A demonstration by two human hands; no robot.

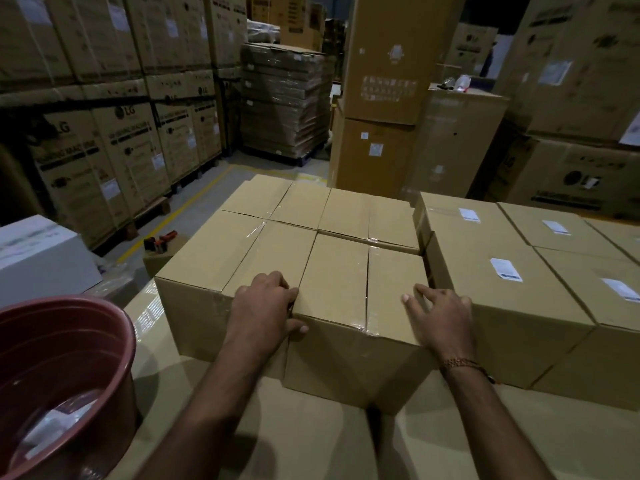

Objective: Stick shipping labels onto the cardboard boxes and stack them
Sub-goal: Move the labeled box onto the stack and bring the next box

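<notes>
Boxes fill the middle of the view in two groups, both set on a broad cardboard surface (311, 441) that serves as the work platform. Four unlabelled boxes (298, 230) sit in a tight two-by-two block, tops taped and bare; keeping them flush probably makes a square base for stacking. Just right of them, touching or nearly so, stand the labelled boxes (519, 306), each with a white label (506, 269) on its top, so the finished ones appear to be kept apart from those not yet done.

Nearest the camera in the bare block is the front box (349, 306), corner turned toward the viewer. Both hands are on it. My guess is that it is being squared up or pushed into line with its neighbours, since nothing is lifted and no label is in either hand.

At lower left a red tub (114, 337) holds pale sheets, possibly labels, though that is too dim to tell; its spot beside the left arm would keep them within reach. Further back on the left a tape tool (162, 239) lies on a small box.

The left hand (265, 306) curls over the front box's top left edge, fingers bent round it, thumb on the side face. The right hand (441, 317) lies flat on the right edge, fingers straight and spread, pressing rather than gripping.
</notes>
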